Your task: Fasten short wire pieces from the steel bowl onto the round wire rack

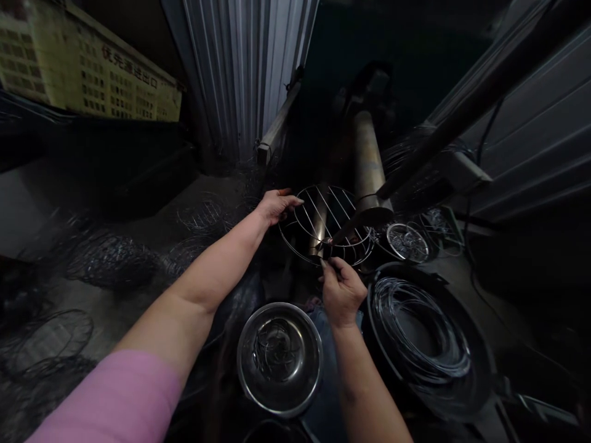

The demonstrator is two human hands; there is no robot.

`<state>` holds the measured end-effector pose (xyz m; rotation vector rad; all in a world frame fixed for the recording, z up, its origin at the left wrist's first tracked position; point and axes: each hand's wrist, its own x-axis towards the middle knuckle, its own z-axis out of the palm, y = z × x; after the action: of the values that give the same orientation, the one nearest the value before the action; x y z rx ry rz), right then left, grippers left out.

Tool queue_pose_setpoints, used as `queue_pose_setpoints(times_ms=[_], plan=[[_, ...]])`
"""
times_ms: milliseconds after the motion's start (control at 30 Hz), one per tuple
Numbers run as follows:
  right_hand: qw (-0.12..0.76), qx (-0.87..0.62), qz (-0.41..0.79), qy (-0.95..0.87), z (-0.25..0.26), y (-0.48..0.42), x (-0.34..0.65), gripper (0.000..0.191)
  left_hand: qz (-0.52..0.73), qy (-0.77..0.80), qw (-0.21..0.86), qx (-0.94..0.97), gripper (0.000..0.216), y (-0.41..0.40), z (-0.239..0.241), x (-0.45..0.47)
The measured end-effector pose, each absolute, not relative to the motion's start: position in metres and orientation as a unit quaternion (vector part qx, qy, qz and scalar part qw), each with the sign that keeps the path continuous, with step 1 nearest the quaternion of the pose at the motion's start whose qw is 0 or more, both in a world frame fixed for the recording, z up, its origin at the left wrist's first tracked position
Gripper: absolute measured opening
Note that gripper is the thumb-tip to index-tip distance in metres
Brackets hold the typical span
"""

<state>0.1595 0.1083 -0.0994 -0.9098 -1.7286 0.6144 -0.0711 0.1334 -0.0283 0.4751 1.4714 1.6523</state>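
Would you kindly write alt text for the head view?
A person's left hand holds a round wire rack by its rim; the right hand is at its near edge. A metal bowl sits below, with coiled wire to its right.

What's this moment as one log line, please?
left hand: holding wire rack; right hand: pinching at its near edge; steel bowl: wire pieces inside; wire coil: right of bowl

Dim light leaves much in near-black shadow. Thin glints run along the wire rack; glare marks the inner right side of the bowl. Wire heaps blur toward the left edge of the floor.
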Motion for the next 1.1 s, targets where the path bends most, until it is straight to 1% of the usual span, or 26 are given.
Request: queue_pose_setpoints(times_ms=[100,233,367,433,533,567,600,633,667,733,767,800,833,900,967,1033,1100], plan=[[0.515,-0.378,0.256,-0.726,-0.098,0.110,0.163,0.030,0.647,0.602,0.427,0.191,0.073,0.136,-0.026,-0.076],[0.504,-0.395,0.277,-0.717,-0.095,0.110,0.177,0.029,0.632,0.576,0.484,0.187,0.072,0.122,-0.026,-0.077],[0.517,-0.397,0.253,-0.715,-0.097,0.103,0.194,0.026,0.649,0.524,0.525,0.171,0.088,0.088,-0.033,-0.067],[0.517,-0.391,0.238,-0.723,-0.098,0.092,0.201,0.026,0.664,0.525,0.510,0.152,0.093,0.071,-0.037,-0.059],[0.509,-0.381,0.205,-0.744,-0.104,0.063,0.211,0.027,0.709,0.525,0.455,0.126,0.092,0.054,-0.041,-0.045],[0.488,-0.368,0.200,-0.766,-0.108,0.051,0.213,0.024,0.723,0.518,0.441,0.120,0.090,0.050,-0.042,-0.042],[0.443,-0.350,0.206,-0.799,-0.114,0.040,0.215,0.020,0.735,0.511,0.432,0.113,0.089,0.047,-0.043,-0.038],[0.370,-0.330,0.219,-0.840,-0.120,0.028,0.215,0.017,0.744,0.503,0.427,0.105,0.088,0.044,-0.044,-0.035],[0.268,-0.314,0.234,-0.880,-0.127,0.018,0.214,0.017,0.750,0.497,0.425,0.097,0.087,0.042,-0.045,-0.033],[0.036,-0.307,0.230,-0.923,-0.140,0.002,0.209,0.024,0.758,0.489,0.423,0.078,0.084,0.037,-0.048,-0.029],[-0.053,-0.313,0.211,-0.924,-0.144,-0.002,0.206,0.027,0.761,0.487,0.422,0.069,0.081,0.035,-0.049,-0.028],[-0.111,-0.324,0.189,-0.920,-0.148,-0.005,0.203,0.029,0.763,0.485,0.422,0.062,0.077,0.032,-0.050,-0.027],[-0.139,-0.335,0.171,-0.916,-0.150,-0.005,0.200,0.030,0.766,0.481,0.423,0.058,0.072,0.030,-0.052,-0.026],[-0.144,-0.354,0.150,-0.912,-0.151,-0.003,0.194,0.031,0.769,0.476,0.424,0.050,0.065,0.026,-0.054,-0.026],[-0.142,-0.374,0.145,-0.905,-0.150,0.000,0.190,0.035,0.772,0.475,0.420,0.040,0.065,0.024,-0.056,-0.026],[-0.147,-0.389,0.152,-0.896,-0.151,0.003,0.185,0.044,0.774,0.475,0.417,0.036,0.067,0.023,-0.058,-0.026],[-0.157,-0.396,0.169,-0.889,-0.153,0.004,0.178,0.047,0.775,0.470,0.420,0.046,0.062,0.024,-0.059,-0.025]])
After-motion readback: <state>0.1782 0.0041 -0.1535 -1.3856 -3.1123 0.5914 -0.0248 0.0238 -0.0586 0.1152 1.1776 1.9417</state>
